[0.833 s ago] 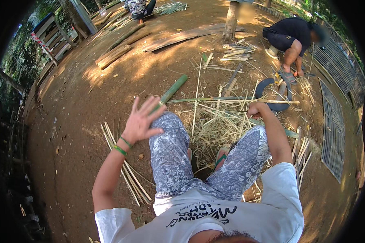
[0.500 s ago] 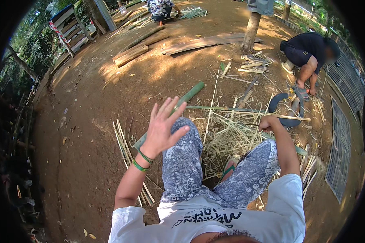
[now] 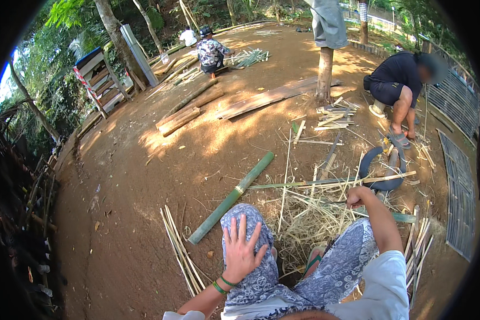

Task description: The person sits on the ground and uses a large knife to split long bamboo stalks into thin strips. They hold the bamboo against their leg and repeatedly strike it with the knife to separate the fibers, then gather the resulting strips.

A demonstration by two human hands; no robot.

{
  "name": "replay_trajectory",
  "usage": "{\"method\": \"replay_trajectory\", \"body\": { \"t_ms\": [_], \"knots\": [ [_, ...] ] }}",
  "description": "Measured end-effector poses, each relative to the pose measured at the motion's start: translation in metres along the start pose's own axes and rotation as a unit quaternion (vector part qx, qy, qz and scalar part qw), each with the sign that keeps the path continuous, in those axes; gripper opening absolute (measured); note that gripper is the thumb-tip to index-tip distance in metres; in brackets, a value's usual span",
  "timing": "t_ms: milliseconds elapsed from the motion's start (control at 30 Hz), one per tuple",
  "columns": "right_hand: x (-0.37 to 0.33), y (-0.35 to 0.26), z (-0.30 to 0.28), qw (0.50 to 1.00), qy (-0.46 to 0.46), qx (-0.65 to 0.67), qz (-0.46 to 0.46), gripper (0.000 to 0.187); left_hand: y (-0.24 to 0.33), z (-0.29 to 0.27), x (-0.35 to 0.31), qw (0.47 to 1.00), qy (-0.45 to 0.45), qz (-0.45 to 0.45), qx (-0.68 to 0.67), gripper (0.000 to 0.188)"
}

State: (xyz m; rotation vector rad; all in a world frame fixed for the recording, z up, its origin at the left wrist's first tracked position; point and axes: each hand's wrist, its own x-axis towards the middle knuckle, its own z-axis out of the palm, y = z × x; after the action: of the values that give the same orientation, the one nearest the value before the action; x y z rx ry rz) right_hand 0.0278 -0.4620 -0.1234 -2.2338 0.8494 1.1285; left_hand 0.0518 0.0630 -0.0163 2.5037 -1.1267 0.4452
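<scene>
My left hand [image 3: 242, 253] lies with its fingers spread on my left knee, holding nothing. My right hand [image 3: 359, 197] is a closed fist above my right knee. A thin, dark, knife-like blade [image 3: 333, 202] juts left from it; its handle is hidden in my fingers. Just beyond the fist, a long split bamboo strip [image 3: 314, 183] lies across the shavings. Pale bamboo shavings [image 3: 306, 221] are heaped between and in front of my legs. A green bamboo pole [image 3: 224, 207] rests slantwise on the ground beyond my left knee.
Thin bamboo strips [image 3: 178, 250] lie left of me, with more strips [image 3: 418, 242] at right. A person [image 3: 394, 82] bends over near a curved dark rubber piece [image 3: 369, 160]. Logs [image 3: 181, 120], planks [image 3: 272, 98] and a tree trunk [image 3: 325, 74] stand or lie farther off.
My left hand has come down from the air onto my left knee. My right fist stays near the shavings. The view has tilted up, showing more of the far ground.
</scene>
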Motion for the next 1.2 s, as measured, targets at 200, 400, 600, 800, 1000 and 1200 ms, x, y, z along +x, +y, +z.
{"method": "replay_trajectory", "body": {
  "t_ms": [200, 400, 600, 800, 1000, 1200],
  "knots": [
    [-0.004, 0.0, -0.001, 0.999, -0.013, -0.038, 0.03, 0.019, 0.013, 0.006, -0.064, 0.991, -0.127, -0.001, 0.03, 0.064],
    [0.0, 0.0, -0.002, 0.997, 0.016, -0.037, 0.063, 0.024, 0.027, 0.027, -0.097, 0.995, -0.093, -0.015, 0.02, 0.044],
    [-0.023, -0.026, -0.001, 0.999, 0.022, -0.011, 0.046, 0.032, 0.039, 0.035, -0.083, 0.998, -0.045, -0.04, 0.028, 0.032],
    [-0.017, -0.026, -0.002, 1.0, -0.001, -0.006, 0.03, 0.033, 0.042, 0.038, -0.083, 0.998, -0.039, -0.042, 0.024, 0.03],
    [-0.014, -0.023, -0.004, 0.999, 0.0, 0.008, 0.05, 0.033, 0.041, 0.036, -0.083, 0.998, -0.032, -0.038, 0.032, 0.03],
    [-0.005, -0.019, -0.002, 0.999, 0.002, 0.028, 0.029, 0.034, 0.016, -0.038, -0.02, 0.965, 0.11, 0.03, -0.236, 0.047]
  ]
}}
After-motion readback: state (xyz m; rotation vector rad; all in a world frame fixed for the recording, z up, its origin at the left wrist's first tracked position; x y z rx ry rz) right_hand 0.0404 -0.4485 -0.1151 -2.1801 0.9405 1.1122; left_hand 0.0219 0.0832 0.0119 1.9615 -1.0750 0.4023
